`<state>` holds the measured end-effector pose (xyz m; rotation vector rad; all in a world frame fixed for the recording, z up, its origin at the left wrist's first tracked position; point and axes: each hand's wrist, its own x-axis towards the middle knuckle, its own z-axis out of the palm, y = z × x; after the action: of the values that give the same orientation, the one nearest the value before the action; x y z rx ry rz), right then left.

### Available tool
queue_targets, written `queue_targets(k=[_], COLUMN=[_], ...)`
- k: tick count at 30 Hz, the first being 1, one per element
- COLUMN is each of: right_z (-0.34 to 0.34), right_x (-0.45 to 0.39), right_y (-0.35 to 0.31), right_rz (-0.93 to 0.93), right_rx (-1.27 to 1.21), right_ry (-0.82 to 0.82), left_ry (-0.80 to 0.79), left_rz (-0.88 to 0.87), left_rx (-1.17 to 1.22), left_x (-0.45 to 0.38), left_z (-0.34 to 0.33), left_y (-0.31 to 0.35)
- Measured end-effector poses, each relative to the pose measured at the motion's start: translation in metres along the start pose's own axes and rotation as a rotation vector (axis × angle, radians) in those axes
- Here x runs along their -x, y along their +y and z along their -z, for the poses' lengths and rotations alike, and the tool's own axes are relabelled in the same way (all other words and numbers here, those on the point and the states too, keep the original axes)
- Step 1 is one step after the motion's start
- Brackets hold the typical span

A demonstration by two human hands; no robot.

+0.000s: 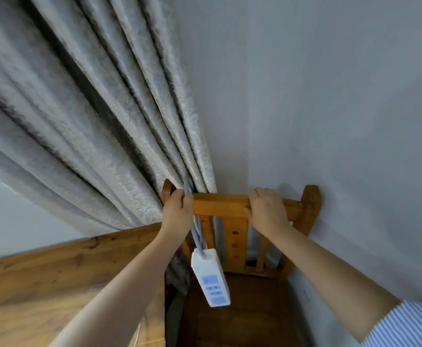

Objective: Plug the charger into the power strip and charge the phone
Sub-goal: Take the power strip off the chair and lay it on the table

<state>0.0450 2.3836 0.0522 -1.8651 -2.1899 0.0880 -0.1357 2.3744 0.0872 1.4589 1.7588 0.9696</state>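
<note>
Both hands [177,209] [267,209] grip chair rail [220,204]; white blue-socketed power strip [211,278] dangles.

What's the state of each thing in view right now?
Power strip: hanging by its cord in front of the chair back, sockets empty, nothing plugged in.
Cord: draped over the chair's top rail, pinned under the left hand.
Left hand: closed on rail and cord.
Right hand: closed on the rail.
Chair: upright, in the corner by the wall.
Curtain: hanging, touching the chair back.
</note>
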Motion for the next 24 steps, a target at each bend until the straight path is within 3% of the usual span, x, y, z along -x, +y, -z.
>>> queue_targets(k=[8, 11, 16, 24], right_z=[-0.002, -0.002, -0.003, -0.003], right_x=[-0.03, -0.039, -0.042, -0.042], right_y=[-0.06, -0.079, -0.085, -0.081], right_rz=[0.203, 0.191, 0.173, 0.216], right_rx=[-0.017, 0.019, 0.113, 0.074], right_ry=[-0.186, -0.224, -0.288, -0.247], left_ry=[0.027, 0.052, 0.049, 0.054], left_rz=[0.03, 0.06, 0.056, 0.088], left_rx=[-0.346, -0.46, -0.543, -0.574], left_x=[-0.043, -0.059, -0.076, -0.09], left_z=[0.06, 0.073, 0.077, 0.073], left_y=[0.016, 0.017, 0.009, -0.012])
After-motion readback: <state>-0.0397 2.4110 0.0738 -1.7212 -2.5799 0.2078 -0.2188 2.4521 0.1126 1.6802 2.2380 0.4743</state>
